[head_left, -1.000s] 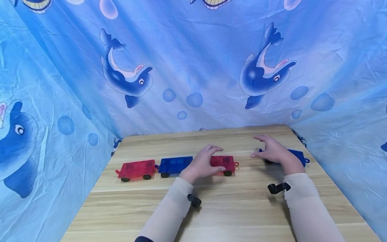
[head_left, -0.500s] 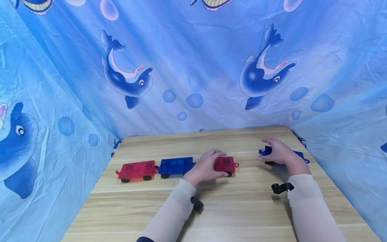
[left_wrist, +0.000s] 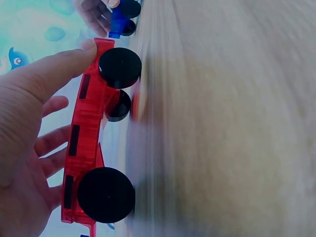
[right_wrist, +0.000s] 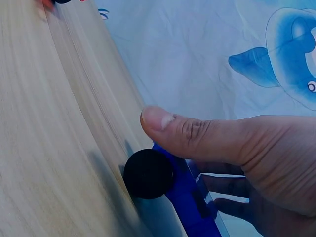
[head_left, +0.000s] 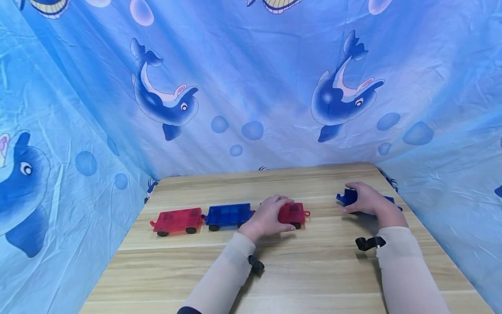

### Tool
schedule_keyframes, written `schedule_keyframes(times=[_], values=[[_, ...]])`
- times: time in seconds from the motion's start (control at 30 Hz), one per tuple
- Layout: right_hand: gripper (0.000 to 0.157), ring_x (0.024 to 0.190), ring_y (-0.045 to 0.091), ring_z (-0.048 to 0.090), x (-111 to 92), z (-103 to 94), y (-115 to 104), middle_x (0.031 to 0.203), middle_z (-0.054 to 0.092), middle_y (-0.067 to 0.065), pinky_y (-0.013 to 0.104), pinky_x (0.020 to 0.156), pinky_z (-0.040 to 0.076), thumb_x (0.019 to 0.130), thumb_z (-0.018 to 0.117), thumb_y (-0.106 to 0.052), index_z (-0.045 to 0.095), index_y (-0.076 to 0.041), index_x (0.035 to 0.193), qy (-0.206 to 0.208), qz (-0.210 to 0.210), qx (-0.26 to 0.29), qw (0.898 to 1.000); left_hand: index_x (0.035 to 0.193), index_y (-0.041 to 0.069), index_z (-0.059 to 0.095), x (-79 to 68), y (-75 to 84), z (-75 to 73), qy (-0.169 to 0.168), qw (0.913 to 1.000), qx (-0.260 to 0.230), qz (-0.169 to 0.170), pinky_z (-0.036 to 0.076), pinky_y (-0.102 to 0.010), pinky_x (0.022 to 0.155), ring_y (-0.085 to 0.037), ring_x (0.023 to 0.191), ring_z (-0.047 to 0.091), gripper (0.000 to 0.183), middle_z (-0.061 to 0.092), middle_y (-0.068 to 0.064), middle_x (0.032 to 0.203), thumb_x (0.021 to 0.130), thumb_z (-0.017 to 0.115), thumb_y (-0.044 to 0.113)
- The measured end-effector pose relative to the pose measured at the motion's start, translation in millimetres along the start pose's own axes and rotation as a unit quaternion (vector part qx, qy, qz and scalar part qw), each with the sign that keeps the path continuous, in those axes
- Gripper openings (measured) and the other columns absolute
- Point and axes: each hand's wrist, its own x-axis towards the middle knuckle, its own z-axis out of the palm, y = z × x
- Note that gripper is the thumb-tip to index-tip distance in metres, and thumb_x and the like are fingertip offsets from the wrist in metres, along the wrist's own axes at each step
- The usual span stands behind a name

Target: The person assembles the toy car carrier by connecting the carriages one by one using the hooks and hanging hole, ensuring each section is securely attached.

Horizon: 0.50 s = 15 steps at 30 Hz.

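A translucent red toy train car (head_left: 292, 213) with black wheels stands on the table under my left hand (head_left: 266, 220). My left thumb lies along its near side and the fingers reach behind it, gripping it, as the left wrist view shows. Farther right, my right hand (head_left: 368, 203) grips a blue toy train car (head_left: 347, 197), thumb on the near side and fingers on the far side. The hand hides most of that car. Its hook points left, towards the ring on the red car, with a gap between them.
A blue car (head_left: 228, 214) and another red car (head_left: 177, 219) stand in line to the left, apparently coupled to the held red car. All are on a wooden table (head_left: 290, 279). A blue curtain (head_left: 251, 87) with dolphins hangs behind and at both sides.
My right hand has shifted right and down onto the blue car, uncovering its hooked end. My left hand has moved slightly right and settled round the red car. The cars stay about where they were.
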Motion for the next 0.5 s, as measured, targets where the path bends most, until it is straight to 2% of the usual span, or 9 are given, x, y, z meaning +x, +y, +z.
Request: schedule_keyframes(times=[0.3, 0.5], values=[[0.108, 0.134, 0.063, 0.039, 2.2, 1.7, 10.5, 0.151, 0.038, 0.042, 0.074, 0.106, 0.036, 0.077, 0.095, -0.035, 0.036, 0.011, 0.155, -0.011, 0.020, 0.005, 1.000, 0.152, 0.028, 0.054, 0.6, -1.5, 4.2, -0.007, 0.9998, 0.015, -0.012, 0.048, -0.045, 0.110, -0.019, 0.134, 0.051, 0.082, 0.056, 0.005, 0.145, 0.082, 0.088, 0.054], [0.101, 0.132, 0.063, 0.041, 3.4, 1.7, 10.3, 0.149, 0.040, 0.042, 0.074, 0.105, 0.038, 0.080, 0.093, -0.030, 0.038, 0.010, 0.154, -0.016, 0.027, -0.003, 0.999, 0.150, 0.027, 0.056, 1.4, -1.3, 4.4, -0.008, 0.9998, 0.007, -0.017, 0.048, -0.047, 0.110, -0.020, 0.134, 0.052, 0.079, 0.057, 0.005, 0.144, 0.082, 0.090, 0.048]])
